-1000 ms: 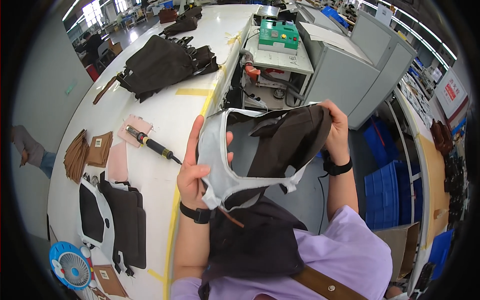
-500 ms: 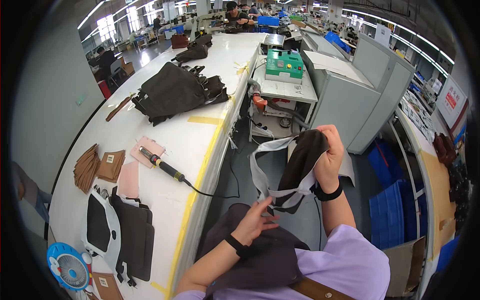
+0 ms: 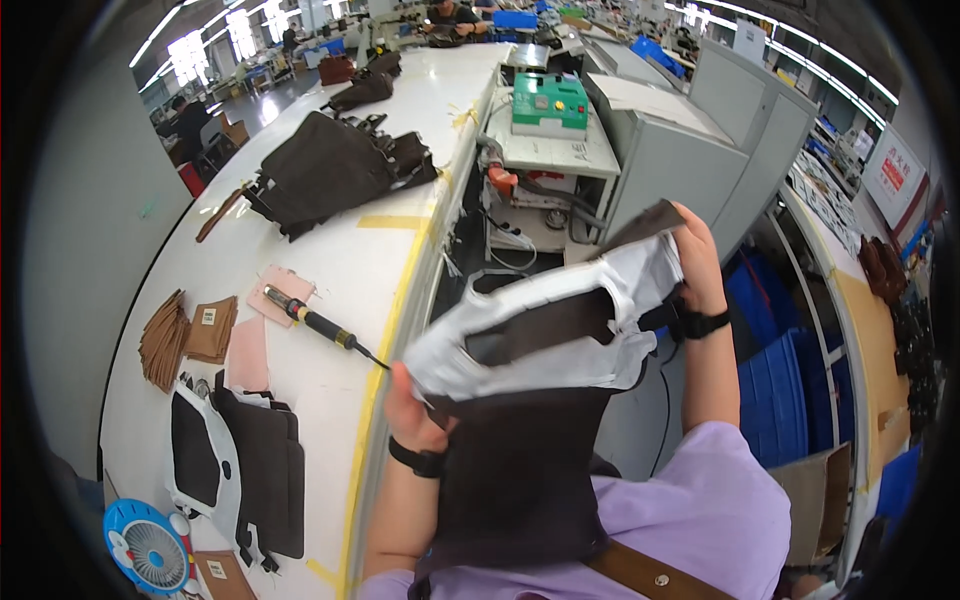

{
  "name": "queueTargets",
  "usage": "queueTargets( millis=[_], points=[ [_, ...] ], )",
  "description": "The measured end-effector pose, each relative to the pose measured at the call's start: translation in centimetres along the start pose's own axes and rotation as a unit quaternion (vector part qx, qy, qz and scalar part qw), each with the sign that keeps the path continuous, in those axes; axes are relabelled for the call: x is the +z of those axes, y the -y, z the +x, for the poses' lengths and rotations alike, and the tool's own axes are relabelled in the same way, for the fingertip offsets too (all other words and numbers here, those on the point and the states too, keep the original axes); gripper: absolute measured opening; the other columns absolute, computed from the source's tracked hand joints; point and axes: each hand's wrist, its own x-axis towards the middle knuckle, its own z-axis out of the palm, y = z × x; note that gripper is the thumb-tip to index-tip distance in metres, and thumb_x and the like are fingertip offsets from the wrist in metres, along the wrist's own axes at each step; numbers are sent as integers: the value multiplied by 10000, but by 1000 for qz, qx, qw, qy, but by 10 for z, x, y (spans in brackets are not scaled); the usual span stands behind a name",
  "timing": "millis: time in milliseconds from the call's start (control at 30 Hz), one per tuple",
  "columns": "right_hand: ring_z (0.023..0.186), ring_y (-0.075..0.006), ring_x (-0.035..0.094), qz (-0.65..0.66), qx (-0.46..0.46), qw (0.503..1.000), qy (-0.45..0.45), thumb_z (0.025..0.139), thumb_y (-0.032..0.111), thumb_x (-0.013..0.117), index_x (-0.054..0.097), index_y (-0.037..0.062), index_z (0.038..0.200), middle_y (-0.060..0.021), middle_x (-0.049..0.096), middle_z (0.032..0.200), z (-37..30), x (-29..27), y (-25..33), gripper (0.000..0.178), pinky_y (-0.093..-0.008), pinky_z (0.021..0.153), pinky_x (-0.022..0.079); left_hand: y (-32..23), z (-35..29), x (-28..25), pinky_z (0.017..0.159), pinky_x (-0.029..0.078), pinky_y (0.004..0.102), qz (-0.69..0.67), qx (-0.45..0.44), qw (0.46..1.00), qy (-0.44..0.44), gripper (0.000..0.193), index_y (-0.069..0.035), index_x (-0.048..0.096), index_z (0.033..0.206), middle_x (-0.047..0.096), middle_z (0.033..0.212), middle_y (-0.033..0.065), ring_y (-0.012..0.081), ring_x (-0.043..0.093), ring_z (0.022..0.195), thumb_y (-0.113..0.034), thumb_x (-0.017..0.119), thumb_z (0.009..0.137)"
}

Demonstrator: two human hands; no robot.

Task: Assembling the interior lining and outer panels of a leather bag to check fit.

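Between my two hands I hold a dark brown bag piece with a wide silvery-grey border around an opening [image 3: 560, 374], tilted up to the right. My left hand [image 3: 410, 410] is closed on its left end, thumb up along the edge; some of its fingers are hidden. At the upper right corner, my right hand [image 3: 702, 258] grips the piece, fingers partly behind it. Dark brown material hangs below the border in front of my lap. Left of my hands, on the white table [image 3: 330, 420], lies a corded black-and-yellow hand tool [image 3: 318, 325].
Dark brown bag pieces [image 3: 320, 170] are heaped farther up the table. Brown pouches [image 3: 212, 330], a grey-framed bag panel [image 3: 200, 450] and a blue fan [image 3: 150, 550] lie nearer. A green machine [image 3: 550, 103] stands on a cart; blue crates [image 3: 775, 400] are at right.
The bag piece has been spread out from a narrow, folded hang. My left hand has moved left and up and closed on its end; my right hand has risen slightly to the right.
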Motion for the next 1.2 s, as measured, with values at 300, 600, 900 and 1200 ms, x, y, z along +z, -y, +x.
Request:
queueTargets(
  millis=[300, 600, 900, 1200],
  points=[
    [1035, -239, 627, 224, 25, 902, 368, 903, 130, 588, 569, -62, 1231, -159, 635, 1175, -11, -4, -37, 381, -349, 927, 484, 4, 10, 32, 954, 488, 395, 101, 26, 987, -123, 529, 17, 477, 1323, 618, 1229, 135, 288, 609, 1083, -411, 414, 1019],
    [1148, -294, 579, 356, 42, 921, 155, 921, 281, 582, 490, -7, 1340, -188, 564, 1293, -20, 6, -52, 517, -400, 982, 467, 16, 38, -42, 953, 483, 382, 252, -51, 954, -154, 480, -2, 485, 1314, 622, 1211, 124, 271, 607, 1077, -377, 428, 1019],
    [898, -187, 675, 484, 1, 834, 266, 1041, 288, 392, 420, 58, 1380, -87, 661, 1105, -7, 67, 22, 411, -311, 728, 559, 10, 10, -29, 1006, 436, 378, 421, 42, 844, -330, 510, 8, 446, 1338, 523, 1335, 173, 283, 546, 1199, -341, 524, 975],
    [766, -201, 681, 256, -8, 942, 215, 1033, 270, 430, 462, -33, 1257, -140, 657, 1034, -17, 107, 41, 378, -311, 608, 578, 22, 40, 57, 1085, 350, 485, 760, 157, 604, 180, 411, -29, 598, 996, 640, 1073, 133, 319, 612, 1052, -202, 831, 706]
  ],
)
